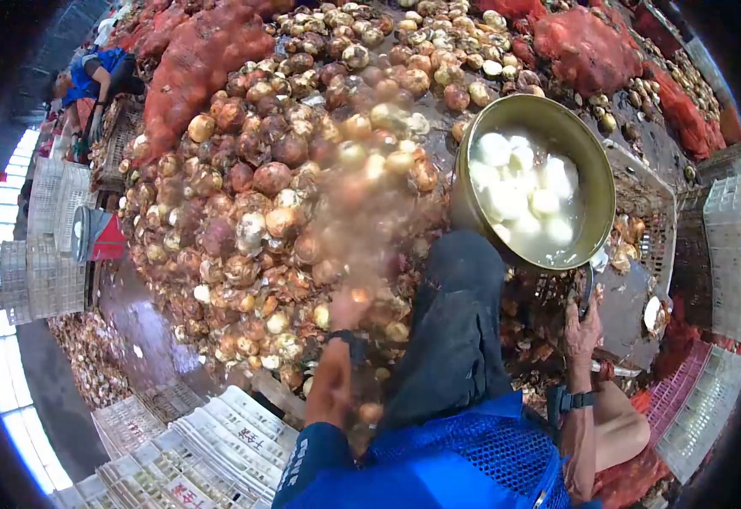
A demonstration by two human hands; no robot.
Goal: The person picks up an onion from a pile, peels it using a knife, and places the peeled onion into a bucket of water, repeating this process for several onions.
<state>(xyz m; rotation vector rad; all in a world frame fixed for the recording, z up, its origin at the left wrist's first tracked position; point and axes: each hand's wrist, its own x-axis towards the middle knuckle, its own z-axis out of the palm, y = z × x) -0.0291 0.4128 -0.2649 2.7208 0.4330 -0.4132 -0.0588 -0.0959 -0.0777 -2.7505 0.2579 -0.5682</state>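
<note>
A large olive-coloured bucket (606, 174) stands at the right with peeled white onions (523, 191) in cloudy liquid. My right hand (583, 329) is at its near side, fingers closed around a dark handle piece that runs down from the rim. My left hand (350, 307) reaches over the near part of a big heap of unpeeled onions (243, 191). A blurry smear over the middle of the view hides its fingers and anything in them. My dark-trousered knee (464, 288) lies between the two hands, close beside the bucket.
Red mesh sacks (205, 68) lie behind the heap, with another sack (587, 51) at the back right. White plastic crates (218, 450) are stacked at the lower left. A grey plastic crate (655, 195) stands beside the bucket. A person (99, 76) in blue bends over at the far left.
</note>
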